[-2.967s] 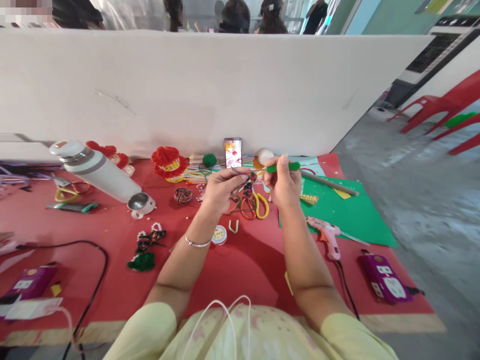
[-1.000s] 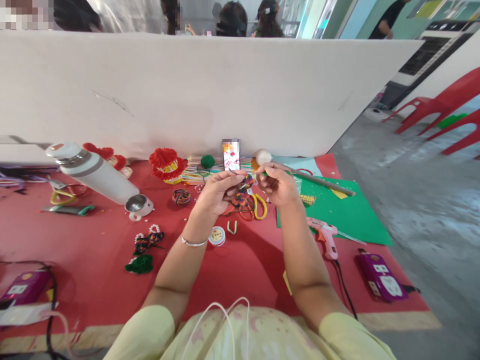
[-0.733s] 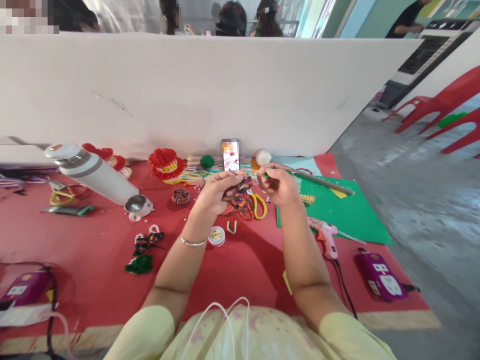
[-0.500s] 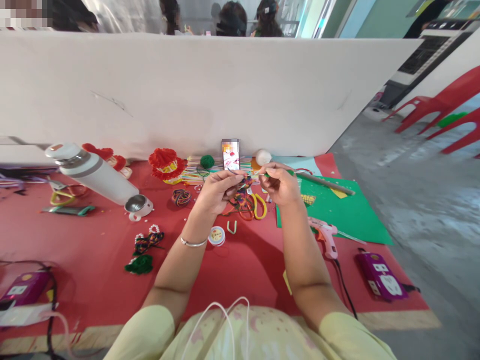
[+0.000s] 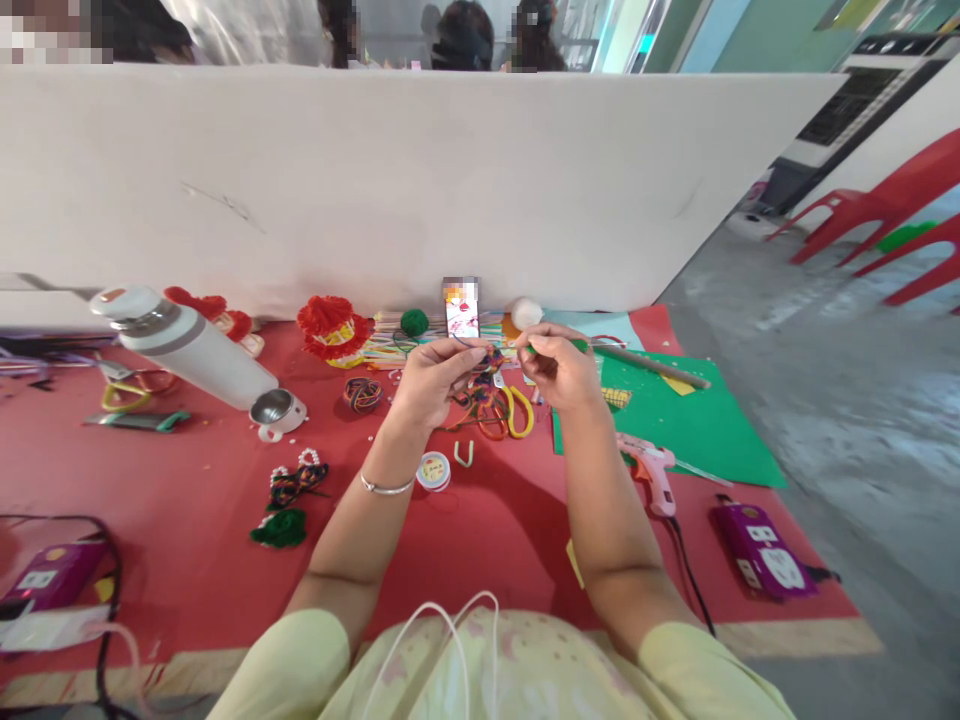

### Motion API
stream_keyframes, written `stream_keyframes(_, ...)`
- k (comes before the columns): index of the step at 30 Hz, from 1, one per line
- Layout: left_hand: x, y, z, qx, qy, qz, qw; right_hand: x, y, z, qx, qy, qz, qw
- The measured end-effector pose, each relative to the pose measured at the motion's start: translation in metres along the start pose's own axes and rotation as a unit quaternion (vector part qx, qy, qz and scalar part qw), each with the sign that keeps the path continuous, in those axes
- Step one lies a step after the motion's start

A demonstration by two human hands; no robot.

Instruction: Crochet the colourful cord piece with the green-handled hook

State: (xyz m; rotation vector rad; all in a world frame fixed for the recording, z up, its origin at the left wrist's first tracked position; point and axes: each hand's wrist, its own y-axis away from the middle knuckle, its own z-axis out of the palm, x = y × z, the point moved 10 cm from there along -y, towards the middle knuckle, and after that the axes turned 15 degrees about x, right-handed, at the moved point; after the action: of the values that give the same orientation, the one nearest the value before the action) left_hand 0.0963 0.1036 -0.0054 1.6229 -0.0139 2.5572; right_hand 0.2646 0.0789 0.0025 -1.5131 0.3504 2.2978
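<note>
My left hand [image 5: 435,378] pinches a small multicoloured crochet piece [image 5: 491,362] in dark and bright yarn, raised above the table. Close by on its right, my right hand [image 5: 559,365] is closed round a thin crochet hook [image 5: 532,349] with a green grip; most of it is hidden by the fingers. The hook's tip lies close to the yarn, and whether they touch is too small to tell. Below the hands lie yellow-and-orange-handled scissors [image 5: 519,412]. A ball of multicoloured yarn [image 5: 363,395] rests left of my left hand. Behind them a phone [image 5: 462,308] leans upright, its screen lit.
A white flask [image 5: 187,345] and its steel cup [image 5: 277,408] are at left, near finished yarn bows [image 5: 296,485]. A spool [image 5: 433,471] lies in front. On the right are a pink glue gun [image 5: 651,470], a green sheet [image 5: 720,420] and a purple power strip [image 5: 761,550]. A white board [image 5: 420,180] stands behind.
Both hands stay almost in place, with the same things in them. The hook's metal tip, visible left of my right fingers before, shows less now.
</note>
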Motion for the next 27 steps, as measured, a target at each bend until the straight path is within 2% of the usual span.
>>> stream_keyframes(12,-0.003,0.0,0.001,-0.009,-0.016,-0.007,1.0,0.0,0.004,0.004,-0.04,0.027,-0.006,0.999)
stream_keyframes(19,-0.006,-0.002,-0.004,0.005,0.014,-0.022,1.0,0.003,0.005,0.012,-0.077,0.015,-0.048,0.996)
stream_keyframes(22,-0.007,-0.001,-0.007,0.015,0.024,-0.034,0.999,-0.006,0.008,0.017,-0.085,0.053,-0.144,0.984)
stream_keyframes(25,-0.005,0.001,-0.004,-0.001,0.014,-0.032,0.999,-0.022,0.02,0.027,-0.11,0.119,-0.285,0.945)
stream_keyframes(27,-0.004,0.001,-0.002,-0.006,0.005,-0.022,1.0,-0.025,0.027,0.033,-0.127,0.141,-0.336,0.923)
